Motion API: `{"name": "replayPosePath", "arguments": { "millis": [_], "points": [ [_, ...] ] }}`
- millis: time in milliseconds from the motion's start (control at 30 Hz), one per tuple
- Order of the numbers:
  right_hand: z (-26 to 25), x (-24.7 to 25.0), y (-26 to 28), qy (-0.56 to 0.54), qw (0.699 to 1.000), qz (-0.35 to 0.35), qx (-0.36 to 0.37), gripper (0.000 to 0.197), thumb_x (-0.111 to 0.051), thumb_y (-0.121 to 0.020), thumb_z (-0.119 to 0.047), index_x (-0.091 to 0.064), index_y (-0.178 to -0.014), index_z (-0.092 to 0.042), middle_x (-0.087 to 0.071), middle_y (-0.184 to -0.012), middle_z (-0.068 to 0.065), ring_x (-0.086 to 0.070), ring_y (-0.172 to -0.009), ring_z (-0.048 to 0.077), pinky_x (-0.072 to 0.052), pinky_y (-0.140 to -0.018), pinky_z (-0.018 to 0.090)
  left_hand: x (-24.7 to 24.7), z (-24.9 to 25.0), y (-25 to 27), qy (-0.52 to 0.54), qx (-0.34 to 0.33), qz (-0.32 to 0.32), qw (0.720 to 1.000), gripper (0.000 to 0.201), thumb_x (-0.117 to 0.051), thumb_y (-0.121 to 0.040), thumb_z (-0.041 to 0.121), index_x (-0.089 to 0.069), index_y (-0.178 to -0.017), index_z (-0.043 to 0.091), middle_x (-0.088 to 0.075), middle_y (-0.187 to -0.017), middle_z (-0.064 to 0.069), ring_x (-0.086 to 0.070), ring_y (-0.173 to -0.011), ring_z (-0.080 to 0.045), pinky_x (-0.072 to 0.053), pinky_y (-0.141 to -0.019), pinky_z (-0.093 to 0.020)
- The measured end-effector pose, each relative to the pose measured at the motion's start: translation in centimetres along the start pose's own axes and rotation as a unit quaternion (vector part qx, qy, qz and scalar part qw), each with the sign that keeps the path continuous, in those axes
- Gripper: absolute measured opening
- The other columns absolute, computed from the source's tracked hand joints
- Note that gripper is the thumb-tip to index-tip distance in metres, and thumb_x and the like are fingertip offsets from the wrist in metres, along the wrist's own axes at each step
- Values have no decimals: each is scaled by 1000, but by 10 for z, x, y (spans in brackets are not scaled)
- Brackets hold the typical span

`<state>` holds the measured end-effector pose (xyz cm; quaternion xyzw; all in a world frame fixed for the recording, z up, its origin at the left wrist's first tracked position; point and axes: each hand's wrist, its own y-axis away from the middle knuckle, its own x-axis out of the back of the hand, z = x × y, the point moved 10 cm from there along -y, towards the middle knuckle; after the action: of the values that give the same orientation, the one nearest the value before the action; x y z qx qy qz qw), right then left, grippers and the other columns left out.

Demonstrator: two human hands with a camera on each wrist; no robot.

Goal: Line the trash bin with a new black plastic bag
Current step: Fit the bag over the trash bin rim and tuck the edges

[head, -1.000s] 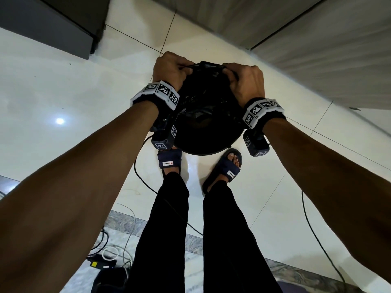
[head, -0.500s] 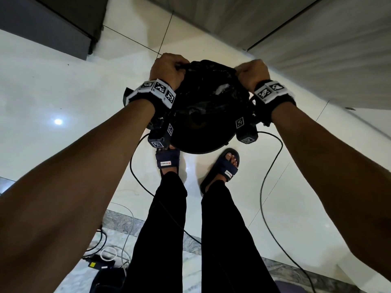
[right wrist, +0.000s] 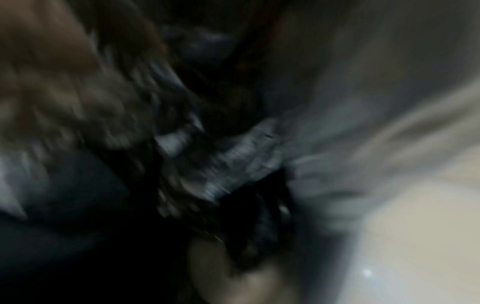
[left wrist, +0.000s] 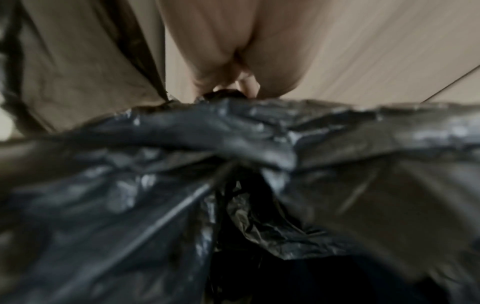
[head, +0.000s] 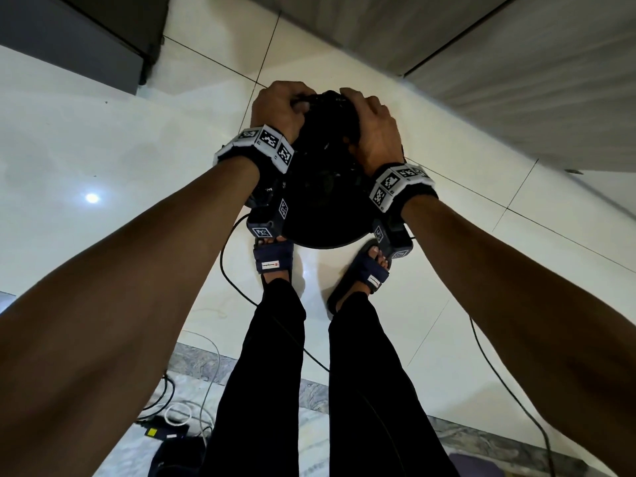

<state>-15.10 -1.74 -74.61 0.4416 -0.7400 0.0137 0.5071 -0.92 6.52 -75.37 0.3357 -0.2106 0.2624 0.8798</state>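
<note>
A round black trash bin point(head: 327, 235) stands on the white tile floor in front of the person's feet. A crinkled black plastic bag point(head: 327, 139) fills its top and bunches at the far rim. My left hand point(head: 278, 108) grips the bag's bunched edge at the far left of the rim. My right hand point(head: 371, 129) lies curled over the bag beside it, fingers closed on the plastic. In the left wrist view the glossy black bag point(left wrist: 207, 164) is gathered in folds below the fingers point(left wrist: 221, 61). The right wrist view is a blur of the dark bag point(right wrist: 221, 160).
A grey wood-grain cabinet front point(head: 481, 63) rises just behind the bin. A dark cabinet point(head: 69, 36) stands at the far left. Black cables point(head: 241, 287) trail across the floor near the sandalled feet point(head: 275, 263), and more cables and a plug point(head: 165, 425) lie near the marble strip.
The right hand has swung from the bin's right rim inward to the far rim beside the left hand, gathering the bag's edge there. The left hand has stayed in place.
</note>
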Motion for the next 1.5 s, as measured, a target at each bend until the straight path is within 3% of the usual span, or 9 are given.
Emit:
{"name": "replayPosePath", "arguments": {
  "millis": [167, 300, 467, 633, 767, 967, 1200, 1333, 1500],
  "points": [
    [12, -2, 7, 77, 997, -19, 2, 86, -59, -85, -37, -4, -151, -33, -32, -148, 11, -39, -127, 35, -40, -102, 48, 8, -13, -4, 19, 20, 17, 999, 29, -53, -82, 7, -72, -102, 17, -72, -106, -2, -64, -101, -13, -38, -69, 2],
    [30, 6, 10, 91, 995, -25, -34, 88, -58, -88, -30, 5, -150, -37, -17, -158, 10, -30, -138, 35, -36, -109, 51, 13, -23, -2, 49, 43, 46, 997, 27, -53, -82, 5, -71, -100, 14, -72, -105, -5, -65, -101, -15, -47, -79, -9],
    [62, 15, 19, 94, 992, -36, -80, 88, -54, -89, -14, 5, -149, -40, -23, -156, 12, -39, -130, 38, -41, -102, 52, 19, -40, 6, 64, 71, 69, 993, 27, -51, -82, 5, -69, -101, 9, -72, -102, -9, -66, -99, -22, -51, -83, -24],
    [47, 29, 17, 33, 998, 38, -30, 60, -45, -96, -25, -20, -150, -28, -46, -133, 13, -53, -111, 36, -51, -89, 48, 24, -43, 17, 16, 94, 73, 993, 33, -45, -84, 8, -64, -111, 13, -68, -114, -9, -62, -106, -26, -48, -84, -26],
    [38, 50, 15, 59, 990, 121, -39, 51, -44, -90, -11, -43, -140, -22, -51, -121, 16, -52, -109, 33, -45, -92, 46, 30, -12, 13, -66, 44, 73, 994, 45, -52, -80, 11, -52, -124, 22, -57, -126, -6, -53, -117, -22, -44, -92, -28],
    [26, 58, 16, 92, 988, 123, -31, 41, -42, -81, -8, -56, -118, -19, -56, -112, 12, -48, -109, 33, -35, -90, 40, 2, 50, -5, -165, -121, -35, 978, 45, -51, -79, 10, -57, -121, 25, -60, -123, -5, -53, -118, -24, -43, -98, -30],
    [55, 77, 16, 3, 980, 172, -97, 35, -41, -81, -3, -59, -105, -20, -65, -95, 10, -60, -84, 32, -47, -79, 39, -8, 39, -23, -176, -93, -85, 976, 36, -55, -83, 15, -62, -118, 22, -66, -120, -10, -59, -113, -29, -47, -98, -31],
    [57, 64, 11, 61, 991, 82, -89, 42, -42, -81, -2, -66, -112, -17, -66, -109, 15, -58, -101, 37, -44, -85, 39, -11, 39, -20, -154, -99, -88, 979, 44, -56, -81, 17, -57, -123, 29, -63, -125, -4, -57, -117, -25, -44, -102, -27],
    [52, 52, 11, 39, 995, 50, -77, 46, -38, -82, -22, -63, -120, -18, -55, -131, 8, -42, -122, 32, -40, -98, 40, -18, 43, -23, -91, -82, -95, 988, 40, -69, -79, 21, -64, -115, 36, -63, -125, 5, -55, -116, -12, -40, -96, -14]
  ]
}}
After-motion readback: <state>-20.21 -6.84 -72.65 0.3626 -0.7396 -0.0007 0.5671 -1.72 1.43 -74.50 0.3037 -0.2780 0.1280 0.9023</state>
